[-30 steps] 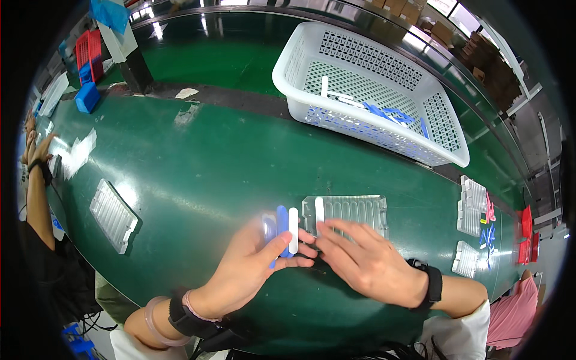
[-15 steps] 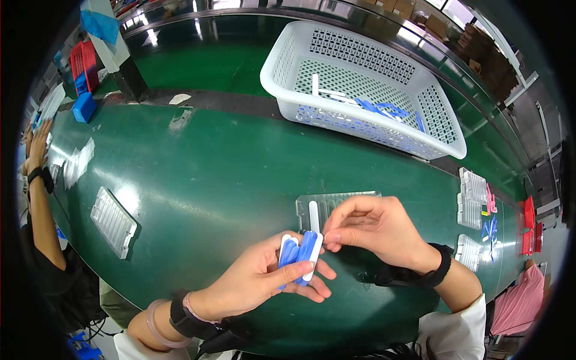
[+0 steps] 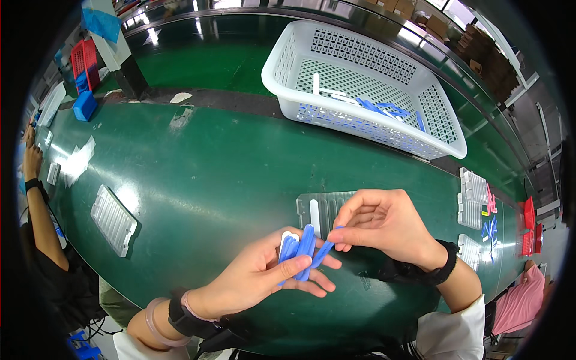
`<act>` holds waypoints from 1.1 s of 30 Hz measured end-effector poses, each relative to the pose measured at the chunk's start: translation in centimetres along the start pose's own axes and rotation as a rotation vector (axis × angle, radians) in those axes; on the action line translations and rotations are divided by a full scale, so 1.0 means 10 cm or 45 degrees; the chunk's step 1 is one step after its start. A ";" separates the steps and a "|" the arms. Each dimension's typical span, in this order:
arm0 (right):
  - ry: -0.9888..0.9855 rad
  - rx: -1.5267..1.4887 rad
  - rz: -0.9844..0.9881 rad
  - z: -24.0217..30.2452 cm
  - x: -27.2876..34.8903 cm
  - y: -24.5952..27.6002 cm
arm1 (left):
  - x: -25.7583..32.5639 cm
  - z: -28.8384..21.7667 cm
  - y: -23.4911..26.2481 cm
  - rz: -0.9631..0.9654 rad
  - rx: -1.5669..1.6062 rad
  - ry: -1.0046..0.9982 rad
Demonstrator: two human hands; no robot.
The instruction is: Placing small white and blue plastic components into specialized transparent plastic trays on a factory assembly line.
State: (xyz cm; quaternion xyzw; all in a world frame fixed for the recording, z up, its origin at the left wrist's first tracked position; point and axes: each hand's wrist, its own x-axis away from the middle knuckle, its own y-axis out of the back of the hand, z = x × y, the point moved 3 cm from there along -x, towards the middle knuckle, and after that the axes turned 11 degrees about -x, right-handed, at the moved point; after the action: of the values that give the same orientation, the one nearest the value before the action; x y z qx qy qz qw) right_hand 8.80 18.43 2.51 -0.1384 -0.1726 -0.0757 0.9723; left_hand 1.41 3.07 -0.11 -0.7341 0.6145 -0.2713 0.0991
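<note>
My left hand (image 3: 264,264) holds a small bundle of blue and white flat plastic sticks (image 3: 305,252), its thumb pressed across them. Between the thumb and fingertips of my right hand (image 3: 384,227) is the upper end of a blue stick (image 3: 324,254), which slants out from the bundle's right side. Just beyond both hands lies a clear ribbed plastic tray (image 3: 305,203), partly covered by my right hand. One white stick (image 3: 315,217) rests in a slot of that tray.
A white perforated basket (image 3: 366,123) with blue and white sticks stands at the back. Another clear tray (image 3: 114,222) lies at left, near a co-worker's arm (image 3: 42,216). Stacked trays (image 3: 472,198) and small coloured pieces (image 3: 490,228) are at right.
My right fingers have closed on a blue stick and tilted it outward from the bundle. A white stick's face on the bundle's right side no longer shows. The co-worker's hand at left has moved.
</note>
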 end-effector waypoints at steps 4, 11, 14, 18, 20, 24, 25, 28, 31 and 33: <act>0.063 0.046 0.007 -0.01 0.00 -0.05 | 0.01 0.02 0.02 0.048 -0.168 -0.047; 0.096 -0.024 0.143 0.00 0.01 -0.05 | 0.04 0.02 0.01 0.031 -0.197 -0.176; 0.155 -0.067 0.166 -0.02 -0.03 -0.02 | 0.02 0.01 0.02 -0.044 -0.180 -0.119; 0.667 0.323 -0.115 0.11 -0.03 0.09 | 0.00 0.03 0.09 -0.209 -0.105 0.028; 1.074 1.341 -0.120 0.14 0.01 0.01 | 0.00 0.07 0.12 -0.217 -0.112 0.044; 1.097 1.931 0.011 -0.18 0.11 -0.16 | -0.01 0.09 0.12 -0.240 0.053 -0.018; 1.117 2.050 0.048 -0.19 0.16 -0.21 | 0.01 0.09 0.11 -0.250 0.066 -0.038; 1.144 2.029 0.056 -0.24 0.24 -0.26 | 0.01 0.08 0.13 -0.245 -0.002 -0.032; 0.945 1.570 -0.074 -0.11 0.23 -0.23 | -0.01 0.06 0.13 -0.253 -0.066 -0.007; 0.705 0.730 -0.241 -0.10 0.14 -0.20 | -0.01 0.05 0.11 -0.229 -0.091 -0.009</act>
State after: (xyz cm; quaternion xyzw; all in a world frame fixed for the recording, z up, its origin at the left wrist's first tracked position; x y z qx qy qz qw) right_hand 10.01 16.13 2.57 0.1802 0.0697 -0.1480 0.9699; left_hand 0.74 2.83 -1.07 -0.7905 0.5549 -0.2544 0.0503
